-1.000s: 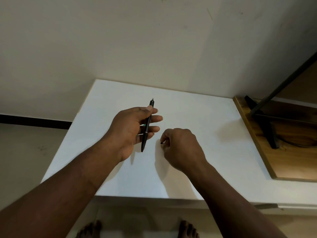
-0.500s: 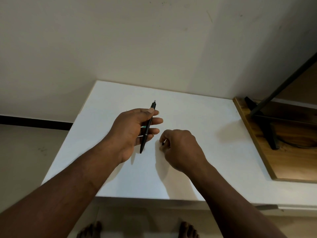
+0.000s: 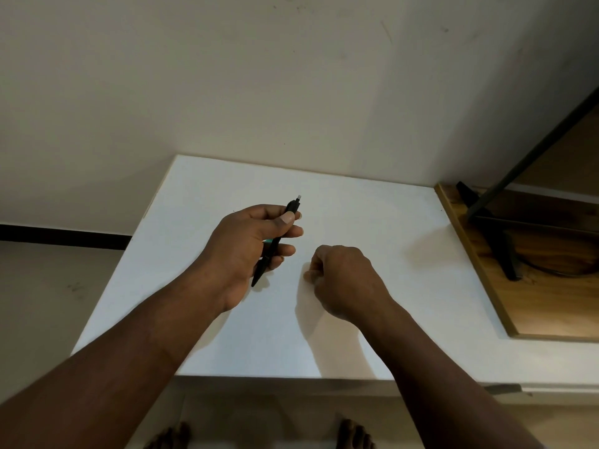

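My left hand (image 3: pixel 243 254) holds a black click pen (image 3: pixel 276 244) above the white table (image 3: pixel 363 212). The thumb presses near the pen's top, its silver button points away from me and its tip points down toward me. Just to the right, my right hand (image 3: pixel 345 280) is curled into a fist with the fingertips pinched together. The small black piece seen at those fingertips a moment ago is now hidden inside them.
A wooden board (image 3: pixel 551 306) lies at the table's right end, with a black stand foot (image 3: pixel 500 244) and a slanted black pole on it. A plain wall stands right behind the table. My bare feet (image 3: pixel 353 432) show below the front edge.
My left hand has tilted the pen a little to the right and closed its thumb higher on the barrel. My right hand has curled tighter, hiding the small black piece.
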Motion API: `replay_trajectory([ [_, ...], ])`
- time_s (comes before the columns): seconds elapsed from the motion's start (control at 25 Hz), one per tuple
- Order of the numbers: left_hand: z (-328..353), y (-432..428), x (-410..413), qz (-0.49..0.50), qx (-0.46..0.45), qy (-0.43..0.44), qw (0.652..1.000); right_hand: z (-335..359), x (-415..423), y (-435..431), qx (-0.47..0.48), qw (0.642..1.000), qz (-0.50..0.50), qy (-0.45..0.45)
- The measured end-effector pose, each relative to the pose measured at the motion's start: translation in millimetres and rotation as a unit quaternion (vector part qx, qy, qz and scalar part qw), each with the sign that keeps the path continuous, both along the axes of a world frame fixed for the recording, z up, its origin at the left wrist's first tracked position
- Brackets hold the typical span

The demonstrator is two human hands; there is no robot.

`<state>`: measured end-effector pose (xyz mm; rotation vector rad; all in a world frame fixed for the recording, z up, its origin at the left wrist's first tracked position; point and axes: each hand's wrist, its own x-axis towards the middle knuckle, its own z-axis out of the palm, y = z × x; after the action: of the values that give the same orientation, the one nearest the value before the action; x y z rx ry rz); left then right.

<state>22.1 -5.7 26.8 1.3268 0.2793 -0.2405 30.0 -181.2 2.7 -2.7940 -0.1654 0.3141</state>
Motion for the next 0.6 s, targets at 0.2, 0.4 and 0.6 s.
replay_trajectory([
  [0.2,1,-2,-1,0.0,0.06,-0.031,0.998,26,6,-4,0.345,0.927,-0.138,-0.058],
  [0.4,0,-4,-1,0.006,0.09,-0.039,0.995,39,4,-6,0.387,0.906,-0.079,-0.151],
  [0.6,-1,-5,0,-0.002,0.099,-0.045,0.994,36,3,-2,0.362,0.916,-0.074,-0.154],
])
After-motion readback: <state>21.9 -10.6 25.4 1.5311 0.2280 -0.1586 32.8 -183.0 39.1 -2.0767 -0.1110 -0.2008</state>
